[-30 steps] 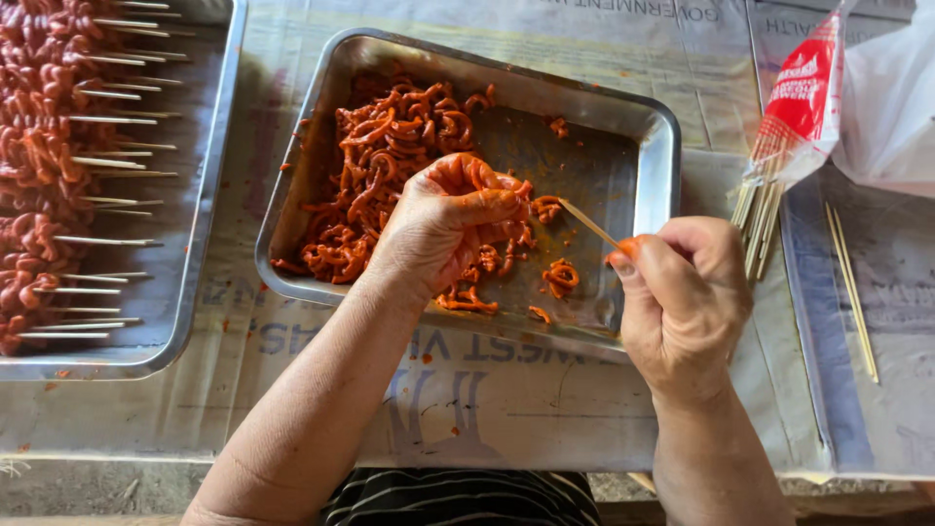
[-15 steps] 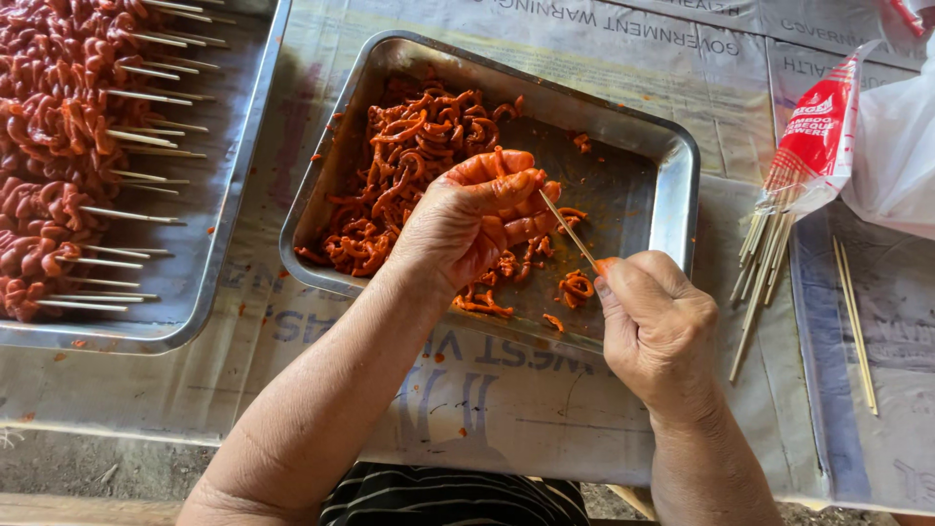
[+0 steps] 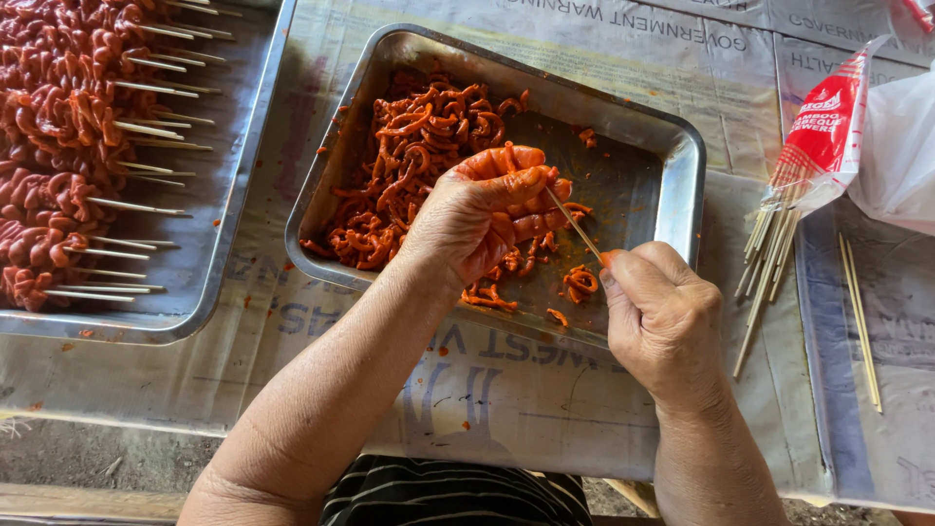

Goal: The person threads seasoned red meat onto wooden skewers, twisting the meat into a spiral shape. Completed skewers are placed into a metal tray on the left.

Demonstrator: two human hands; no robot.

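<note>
Head view: the left hand (image 3: 482, 219), stained orange, was curled closed around curly strips of marinated meat (image 3: 409, 156) over the steel tray (image 3: 687, 166), while the right hand (image 3: 662, 312) pinched a bamboo skewer (image 3: 575, 226) whose tip ran up into the left hand's fingers (image 3: 531, 185). A second tray (image 3: 229, 234) at the left held finished skewers of meat (image 3: 58, 146) — loose bamboo sticks (image 3: 769, 258) spilled from a red-and-white packet (image 3: 828, 122) at the right, all on printed paper sheeting (image 3: 506, 380).
</note>
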